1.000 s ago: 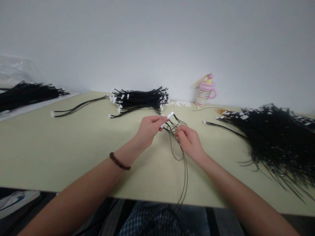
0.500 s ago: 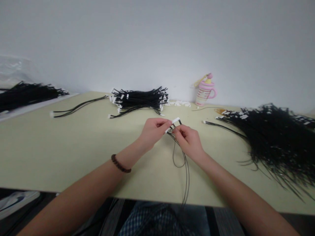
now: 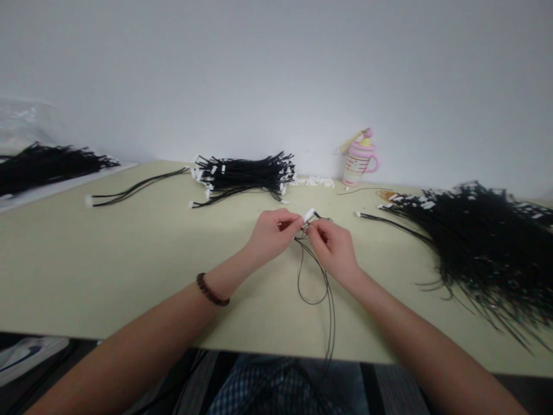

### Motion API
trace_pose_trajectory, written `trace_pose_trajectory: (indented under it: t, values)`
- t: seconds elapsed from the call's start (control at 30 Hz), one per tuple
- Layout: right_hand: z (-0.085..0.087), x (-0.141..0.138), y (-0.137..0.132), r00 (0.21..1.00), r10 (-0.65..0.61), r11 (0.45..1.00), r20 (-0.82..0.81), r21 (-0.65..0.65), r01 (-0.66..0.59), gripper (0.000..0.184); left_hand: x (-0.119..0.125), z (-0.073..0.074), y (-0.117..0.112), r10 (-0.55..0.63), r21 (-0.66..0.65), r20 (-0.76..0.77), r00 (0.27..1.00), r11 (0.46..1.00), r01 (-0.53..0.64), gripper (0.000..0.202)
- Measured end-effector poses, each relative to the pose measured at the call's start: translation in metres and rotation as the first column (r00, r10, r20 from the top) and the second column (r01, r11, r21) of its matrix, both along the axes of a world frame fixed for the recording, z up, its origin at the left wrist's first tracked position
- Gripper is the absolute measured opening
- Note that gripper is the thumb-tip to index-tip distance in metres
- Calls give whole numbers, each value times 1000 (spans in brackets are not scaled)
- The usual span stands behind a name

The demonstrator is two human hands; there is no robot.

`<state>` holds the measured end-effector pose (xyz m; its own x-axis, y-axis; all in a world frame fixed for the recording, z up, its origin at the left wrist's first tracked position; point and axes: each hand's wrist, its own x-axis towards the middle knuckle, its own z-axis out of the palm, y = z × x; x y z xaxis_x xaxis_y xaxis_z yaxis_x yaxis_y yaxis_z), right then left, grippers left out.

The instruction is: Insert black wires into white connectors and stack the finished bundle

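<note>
Over the middle of the table, my left hand (image 3: 276, 231) pinches a small white connector (image 3: 309, 215) between thumb and fingertips. My right hand (image 3: 332, 245) is closed beside it, its fingertips pinching thin black wires (image 3: 327, 288) close to the connector. From between the hands the wires hang in a loop and trail down over the table's front edge. A second bit of white shows just below the left fingertips. Whether a wire end sits inside the connector is too small to tell.
Behind the hands lies a bundle of black cables (image 3: 246, 174) with white connectors, beside loose white connectors (image 3: 317, 182). A pink cup (image 3: 360, 164) stands by the wall. A big wire pile (image 3: 488, 248) spreads at right; another cable pile (image 3: 52, 164) is at far left.
The white connector has tilted a little between my fingers. The wire loop below has swung slightly left and widened. Both hands stay nearly in place.
</note>
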<state>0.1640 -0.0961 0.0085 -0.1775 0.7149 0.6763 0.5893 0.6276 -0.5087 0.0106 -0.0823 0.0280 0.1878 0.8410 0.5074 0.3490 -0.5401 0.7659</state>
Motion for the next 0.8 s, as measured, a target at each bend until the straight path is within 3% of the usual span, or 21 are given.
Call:
trace_pose_trajectory:
  t: [0.23, 0.6, 0.8]
  values:
    - [-2, 0, 1, 999, 7, 999, 53, 34, -9, 21, -4, -4, 5, 18, 124, -171, 985, 992, 3, 21]
    - [-4, -1, -1, 999, 13, 999, 51, 51, -15, 20, -6, 2, 6, -60, 123, -217, 974, 988, 88, 22]
    - [-4, 0, -1, 997, -1, 1000, 73, 19, -1, 22, -6, 2, 6, -54, 108, -200, 978, 991, 77, 22]
